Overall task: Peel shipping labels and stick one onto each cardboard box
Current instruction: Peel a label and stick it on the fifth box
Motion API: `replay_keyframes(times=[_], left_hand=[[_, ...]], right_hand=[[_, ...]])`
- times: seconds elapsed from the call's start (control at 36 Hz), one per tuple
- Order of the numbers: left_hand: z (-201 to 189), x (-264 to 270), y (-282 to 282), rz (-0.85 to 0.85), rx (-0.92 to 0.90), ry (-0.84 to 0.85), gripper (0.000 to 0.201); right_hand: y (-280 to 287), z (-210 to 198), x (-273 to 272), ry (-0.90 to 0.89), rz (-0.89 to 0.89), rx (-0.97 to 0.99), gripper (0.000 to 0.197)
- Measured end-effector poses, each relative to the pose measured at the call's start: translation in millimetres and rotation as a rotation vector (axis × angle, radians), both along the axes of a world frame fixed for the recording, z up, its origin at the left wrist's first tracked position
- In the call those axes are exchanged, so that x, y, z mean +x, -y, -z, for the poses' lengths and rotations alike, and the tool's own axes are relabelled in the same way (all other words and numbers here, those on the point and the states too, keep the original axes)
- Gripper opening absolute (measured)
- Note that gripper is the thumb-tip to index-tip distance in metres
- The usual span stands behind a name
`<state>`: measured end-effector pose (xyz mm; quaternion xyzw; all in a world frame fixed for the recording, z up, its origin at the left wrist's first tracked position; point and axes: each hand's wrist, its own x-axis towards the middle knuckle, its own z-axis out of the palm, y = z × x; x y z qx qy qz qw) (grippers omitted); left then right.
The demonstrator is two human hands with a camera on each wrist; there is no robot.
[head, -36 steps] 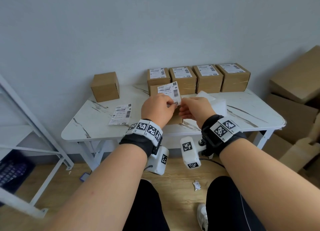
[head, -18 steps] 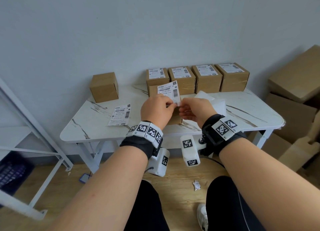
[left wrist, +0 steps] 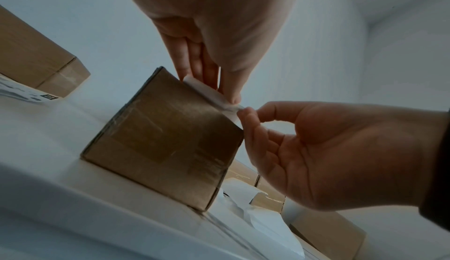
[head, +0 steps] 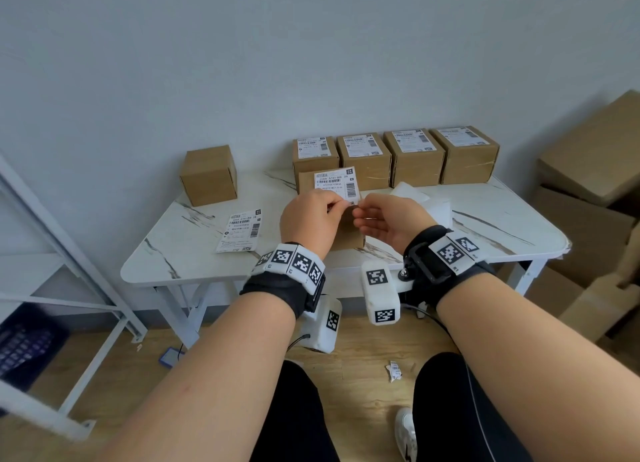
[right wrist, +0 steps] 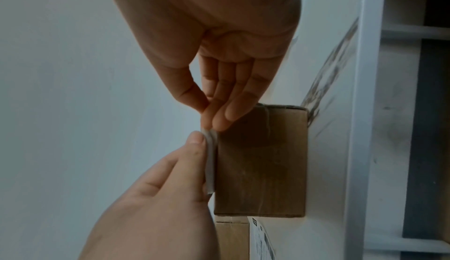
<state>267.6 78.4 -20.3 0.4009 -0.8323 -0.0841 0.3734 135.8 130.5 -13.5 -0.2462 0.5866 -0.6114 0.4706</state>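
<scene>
A white shipping label (head: pixel 335 184) hangs over the top of a plain cardboard box (head: pixel 348 235) at the table's middle. My left hand (head: pixel 337 205) pinches the label's near edge (left wrist: pixel 207 89), thumb on top. My right hand (head: pixel 356 210) pinches the label's near right corner (left wrist: pixel 237 108) between thumb and forefinger. In the right wrist view the label (right wrist: pixel 210 160) runs along the top near edge of the box (right wrist: pixel 260 160). Whether the label sticks to the box is hidden. Another bare box (head: pixel 209 175) stands at the back left.
Several labelled boxes (head: pixel 405 155) line the wall at the back. A loose label (head: pixel 240 230) lies flat on the white marble table (head: pixel 166 254). White backing sheets (head: pixel 424 202) pile up beside my right hand. Large cartons (head: pixel 595 191) are stacked on the right, a metal rack (head: pixel 52 240) on the left.
The label has come down a little and sits squarer over the box. My right fingers have opened out and now pinch its near right corner.
</scene>
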Motion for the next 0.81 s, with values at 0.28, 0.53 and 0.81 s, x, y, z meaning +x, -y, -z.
replay_keyframes(times=[0.28,0.53,0.81], left_hand=[[-0.9,2.8,0.2,0.01,0.026,-0.006,0.023],[-4.2,1.4,-0.1,0.009,0.07,-0.003,0.016],[-7.5,0.5,0.4,0.003,0.068,0.021,0.019]], right_hand=[[2.4,-1.5,-0.6,0.06,-0.017,0.021,0.006],[3.5,-1.1,0.2,-0.017,-0.032,0.024,0.006],[0.7,-2.9,3.7,-0.192,-0.028,0.0,0.004]])
